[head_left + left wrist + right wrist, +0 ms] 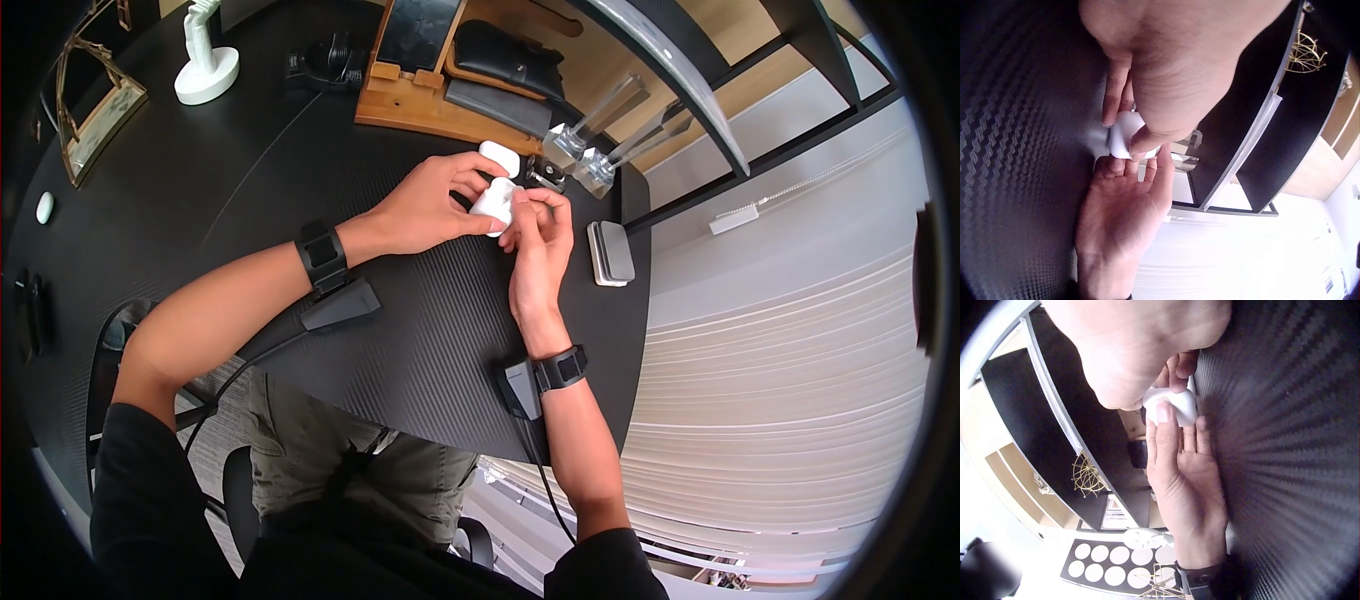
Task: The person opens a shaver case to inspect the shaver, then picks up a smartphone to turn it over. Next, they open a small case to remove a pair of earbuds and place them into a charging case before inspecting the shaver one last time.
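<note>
A small white case (490,207) with its rounded lid (499,158) raised is held between both hands, just over the black desk. The left hand (430,205) grips the case from the left, its thumb across the lower front and its fingers by the lid. From the right, the right hand (540,240) has its thumb and fingertips at the case's open part. In the left wrist view the white case (1124,134) shows under the left thumb. The right wrist view shows the left thumb pressing the white case (1179,407). What lies inside the case is hidden.
Behind the hands stand a wooden organizer (400,105) with a black pouch (510,60) and clear crystal blocks (597,170). A grey-and-white box (611,252) lies by the right edge. Farther left are a white figurine base (207,77) and a small white oval object (45,208).
</note>
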`<control>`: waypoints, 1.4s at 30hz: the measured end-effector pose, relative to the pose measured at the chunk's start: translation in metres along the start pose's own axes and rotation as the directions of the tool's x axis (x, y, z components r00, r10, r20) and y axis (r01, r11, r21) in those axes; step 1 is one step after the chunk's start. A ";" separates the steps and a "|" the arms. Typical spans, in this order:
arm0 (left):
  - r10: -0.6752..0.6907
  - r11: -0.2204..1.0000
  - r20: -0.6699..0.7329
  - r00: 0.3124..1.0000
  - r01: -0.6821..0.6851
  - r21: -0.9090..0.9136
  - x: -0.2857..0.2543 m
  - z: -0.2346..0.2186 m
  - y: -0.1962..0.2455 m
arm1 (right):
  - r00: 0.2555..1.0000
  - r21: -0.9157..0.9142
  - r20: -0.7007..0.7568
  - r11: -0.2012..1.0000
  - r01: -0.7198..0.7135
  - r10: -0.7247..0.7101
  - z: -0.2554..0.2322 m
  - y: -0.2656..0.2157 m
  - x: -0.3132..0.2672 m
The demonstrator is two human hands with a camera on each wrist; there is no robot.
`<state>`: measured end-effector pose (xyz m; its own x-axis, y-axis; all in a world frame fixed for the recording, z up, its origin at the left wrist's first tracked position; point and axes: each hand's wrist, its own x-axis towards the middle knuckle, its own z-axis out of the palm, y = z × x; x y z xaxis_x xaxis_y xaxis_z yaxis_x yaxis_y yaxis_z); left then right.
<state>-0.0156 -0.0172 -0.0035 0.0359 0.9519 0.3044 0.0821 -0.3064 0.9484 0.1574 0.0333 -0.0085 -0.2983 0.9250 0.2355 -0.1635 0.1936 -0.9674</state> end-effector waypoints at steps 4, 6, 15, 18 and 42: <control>-0.001 1.000 0.001 1.000 0.001 0.016 0.000 0.000 -0.002 | 1.000 -0.027 0.014 1.000 0.005 -0.005 0.000 0.000 0.000; -0.001 1.000 0.008 1.000 0.001 0.008 0.001 0.000 -0.002 | 1.000 -0.036 0.011 0.999 0.002 -0.002 0.000 0.001 0.000; -0.025 0.995 -0.012 1.000 0.026 0.094 -0.002 0.001 0.002 | 1.000 -0.040 0.014 0.999 -0.026 0.026 0.003 -0.003 -0.002; -0.027 0.996 0.001 1.000 0.027 0.084 -0.002 0.001 0.002 | 0.999 -0.056 0.018 0.998 -0.030 0.031 0.003 -0.004 -0.001; 0.050 0.996 -0.118 0.992 -0.040 0.084 0.003 0.005 -0.001 | 1.000 0.046 0.010 0.999 -0.001 0.001 0.000 0.004 -0.001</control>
<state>-0.0106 -0.0142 -0.0038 -0.0775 0.9299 0.3595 0.1638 -0.3438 0.9246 0.1565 0.0332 -0.0129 -0.3078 0.9217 0.2359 -0.2067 0.1773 -0.9622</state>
